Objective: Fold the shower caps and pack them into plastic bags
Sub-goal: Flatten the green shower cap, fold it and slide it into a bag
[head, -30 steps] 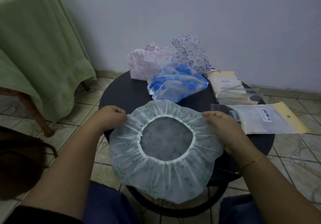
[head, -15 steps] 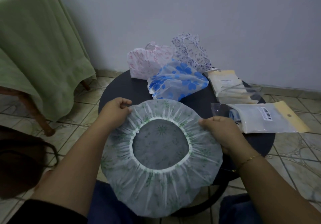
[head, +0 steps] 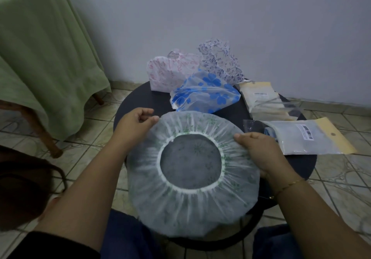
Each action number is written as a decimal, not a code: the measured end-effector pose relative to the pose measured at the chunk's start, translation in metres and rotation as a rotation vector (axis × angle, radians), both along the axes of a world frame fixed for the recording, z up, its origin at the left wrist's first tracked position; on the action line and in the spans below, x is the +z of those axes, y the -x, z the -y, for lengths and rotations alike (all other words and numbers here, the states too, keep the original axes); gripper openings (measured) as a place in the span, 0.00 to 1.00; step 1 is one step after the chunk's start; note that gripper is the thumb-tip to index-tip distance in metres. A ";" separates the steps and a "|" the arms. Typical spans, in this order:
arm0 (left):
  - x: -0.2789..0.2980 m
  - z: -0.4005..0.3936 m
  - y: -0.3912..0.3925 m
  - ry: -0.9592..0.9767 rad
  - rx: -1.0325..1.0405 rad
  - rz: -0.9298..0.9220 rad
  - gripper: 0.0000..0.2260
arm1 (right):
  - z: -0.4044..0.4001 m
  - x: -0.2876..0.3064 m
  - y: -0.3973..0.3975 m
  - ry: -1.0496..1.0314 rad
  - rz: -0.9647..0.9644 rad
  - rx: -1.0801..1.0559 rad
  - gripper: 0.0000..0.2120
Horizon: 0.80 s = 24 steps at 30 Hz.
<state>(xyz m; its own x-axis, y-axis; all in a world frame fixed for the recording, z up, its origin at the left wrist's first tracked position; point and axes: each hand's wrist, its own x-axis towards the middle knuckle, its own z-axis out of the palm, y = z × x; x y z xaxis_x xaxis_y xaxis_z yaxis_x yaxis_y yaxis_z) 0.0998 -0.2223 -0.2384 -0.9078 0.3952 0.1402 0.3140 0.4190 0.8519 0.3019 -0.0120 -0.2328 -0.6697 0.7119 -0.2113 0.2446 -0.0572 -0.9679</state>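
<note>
Thin plastic is what we hold now: the green-print shower cap [head: 192,170] is stretched flat between our hands, with its elastic opening facing up, over the near edge of the round dark counter [head: 136,106]. Our left hand [head: 134,126] pinches the far-left rim between thumb and fingers, and our right hand [head: 255,148] is closed on the right rim, so each grip is clamped on the cap itself.

We think the fold can go wrong easily from here. The film looks slippery and the elastic wants to gather, so if one grip loosens, the rim may spring back and the cap will bunch. The near part of the cap hangs past the counter edge, toward our lap, so a dropped rim could let it slide to the floor. Folding too far forward could also push the blue-flower cap [head: 204,94], which lies just beside the far rim.

Behind it are a pink-print cap [head: 168,72] and a purple-print cap [head: 218,62]. On the right lie a filled plastic bag [head: 301,136] and more flat bags [head: 261,100], near our right hand but apart from it.
</note>
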 end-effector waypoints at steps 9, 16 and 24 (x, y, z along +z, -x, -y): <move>0.005 0.009 -0.002 0.494 0.069 0.081 0.25 | 0.000 0.000 0.004 0.061 0.020 0.049 0.19; 0.008 -0.002 -0.013 0.405 -0.011 0.097 0.21 | 0.006 0.006 0.004 0.111 0.096 0.080 0.34; 0.001 -0.006 -0.014 0.242 -0.076 0.087 0.16 | 0.005 0.002 0.003 -0.022 0.086 0.022 0.15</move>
